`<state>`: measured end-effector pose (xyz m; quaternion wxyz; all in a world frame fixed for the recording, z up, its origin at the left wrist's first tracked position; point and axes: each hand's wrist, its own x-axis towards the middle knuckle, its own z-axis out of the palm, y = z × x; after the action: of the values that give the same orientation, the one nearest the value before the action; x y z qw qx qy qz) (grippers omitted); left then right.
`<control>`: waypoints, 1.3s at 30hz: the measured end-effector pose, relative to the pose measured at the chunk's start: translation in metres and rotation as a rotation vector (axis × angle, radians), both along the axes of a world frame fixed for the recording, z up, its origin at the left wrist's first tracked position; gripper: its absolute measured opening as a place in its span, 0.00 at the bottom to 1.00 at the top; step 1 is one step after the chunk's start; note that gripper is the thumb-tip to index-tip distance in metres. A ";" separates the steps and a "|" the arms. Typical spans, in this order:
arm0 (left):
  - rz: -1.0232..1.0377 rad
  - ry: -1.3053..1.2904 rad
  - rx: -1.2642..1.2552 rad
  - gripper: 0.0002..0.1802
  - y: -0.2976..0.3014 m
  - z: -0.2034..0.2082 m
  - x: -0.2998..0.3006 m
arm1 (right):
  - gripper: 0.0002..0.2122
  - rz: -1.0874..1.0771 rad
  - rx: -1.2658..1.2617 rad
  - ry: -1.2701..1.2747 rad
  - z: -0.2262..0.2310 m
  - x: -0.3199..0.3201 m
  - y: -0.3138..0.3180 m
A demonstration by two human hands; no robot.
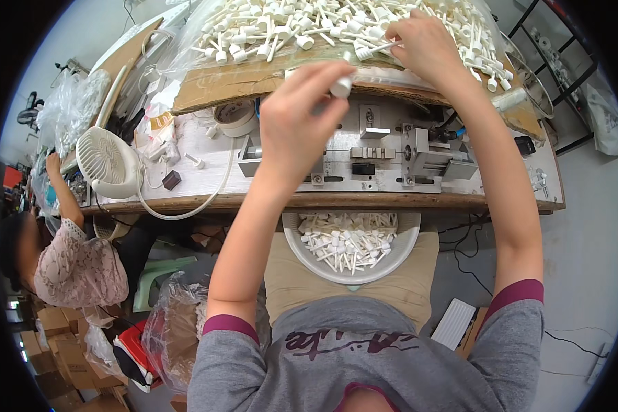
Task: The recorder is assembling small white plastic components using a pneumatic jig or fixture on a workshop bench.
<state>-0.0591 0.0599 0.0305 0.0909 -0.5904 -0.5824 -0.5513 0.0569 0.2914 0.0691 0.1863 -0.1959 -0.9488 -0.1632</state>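
Observation:
My left hand [299, 113] is raised over the near edge of the cardboard, fingers closed around a small white plastic cap [341, 87]. Whether a stem is attached to that cap is hidden. At the pile's edge my right hand [422, 48] pinches the thin stem of a white stemmed cap [365, 52], whose head points left. Behind both hands spreads a big heap of similar white stemmed caps [281, 27], on cardboard [213, 82]. Just below the hands, a metal clamping fixture [374, 154] is mounted on the bench.
A grey basin [410, 237] with many white stemmed pieces rests on my lap, under the bench edge. Left on the bench are a white fan [106, 161], a tape roll [235, 118] and a pale hose [178, 216]. Another person [82, 268] sits far left.

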 end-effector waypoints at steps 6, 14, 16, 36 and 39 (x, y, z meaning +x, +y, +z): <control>-0.063 0.065 0.013 0.20 -0.017 -0.012 0.030 | 0.19 -0.162 -0.224 -0.005 0.005 -0.034 0.002; -0.006 0.281 -0.021 0.20 -0.040 -0.048 0.038 | 0.09 -0.108 -0.313 0.145 0.013 -0.023 0.000; -0.046 0.275 -0.003 0.20 -0.041 -0.060 0.043 | 0.09 -0.133 -0.410 0.218 0.022 -0.013 0.004; 0.123 0.594 -0.452 0.18 -0.033 -0.087 0.064 | 0.09 0.297 -1.260 0.949 -0.011 0.071 -0.084; 0.111 0.605 -0.512 0.18 -0.032 -0.085 0.065 | 0.11 0.313 -1.554 0.888 -0.024 0.082 -0.093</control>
<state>0.0060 0.0278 -0.0541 0.1378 -0.6974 -0.6789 -0.1840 0.1392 0.1985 0.0448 0.3701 -0.1801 -0.6484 0.6405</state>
